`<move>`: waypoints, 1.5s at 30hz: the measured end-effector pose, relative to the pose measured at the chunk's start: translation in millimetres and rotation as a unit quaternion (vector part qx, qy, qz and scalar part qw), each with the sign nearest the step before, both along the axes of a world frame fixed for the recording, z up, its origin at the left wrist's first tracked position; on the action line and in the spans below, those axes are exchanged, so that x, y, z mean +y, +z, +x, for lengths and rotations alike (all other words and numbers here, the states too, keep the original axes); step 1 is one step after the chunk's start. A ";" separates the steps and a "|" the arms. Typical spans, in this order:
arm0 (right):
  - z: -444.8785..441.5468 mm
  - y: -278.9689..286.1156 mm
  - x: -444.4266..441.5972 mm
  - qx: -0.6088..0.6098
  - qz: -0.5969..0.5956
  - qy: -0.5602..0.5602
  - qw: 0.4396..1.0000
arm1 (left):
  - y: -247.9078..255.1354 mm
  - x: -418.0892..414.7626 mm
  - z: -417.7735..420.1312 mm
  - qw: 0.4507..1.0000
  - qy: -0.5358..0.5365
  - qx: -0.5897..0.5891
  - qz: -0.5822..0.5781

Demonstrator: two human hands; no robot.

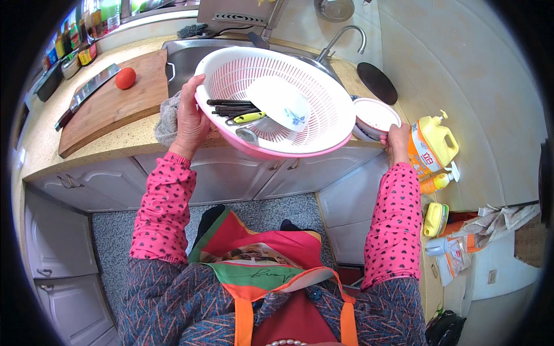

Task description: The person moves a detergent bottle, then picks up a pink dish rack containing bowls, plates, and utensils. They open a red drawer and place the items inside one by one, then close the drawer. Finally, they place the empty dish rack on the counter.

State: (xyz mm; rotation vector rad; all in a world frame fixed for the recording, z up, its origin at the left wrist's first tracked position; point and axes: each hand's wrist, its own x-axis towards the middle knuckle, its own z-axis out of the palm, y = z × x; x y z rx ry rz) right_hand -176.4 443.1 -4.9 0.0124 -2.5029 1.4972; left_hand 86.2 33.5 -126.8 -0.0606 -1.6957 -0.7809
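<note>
My left hand [192, 123] grips the left rim of a white plastic colander [331, 104], which sits in a pink basin [255, 150]. Both are tilted towards me at the counter's front, before the sink. Inside the colander lie a white dish with a blue flower [272, 95], several black chopsticks [231, 107], a yellow-handled utensil [249, 117] and a metal spoon [246, 135]. On the right, my right hand [396, 140] holds the rim of a white bowl with a pink edge [375, 113]. Another patterned piece shows partly behind that bowl.
A wooden cutting board [130, 104] at left bears a cleaver [88, 93] and a tomato [125, 78]. A grey cloth [168, 121] lies beside it. Behind are the steel sink [190, 54] and faucet [342, 36]. Yellow detergent bottles [435, 140] stand at right.
</note>
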 end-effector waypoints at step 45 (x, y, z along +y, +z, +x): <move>304.7 -91.0 -3.1 0.394 0.195 0.228 0.869 | 5.4 5.6 31.5 0.979 -0.135 -0.074 0.130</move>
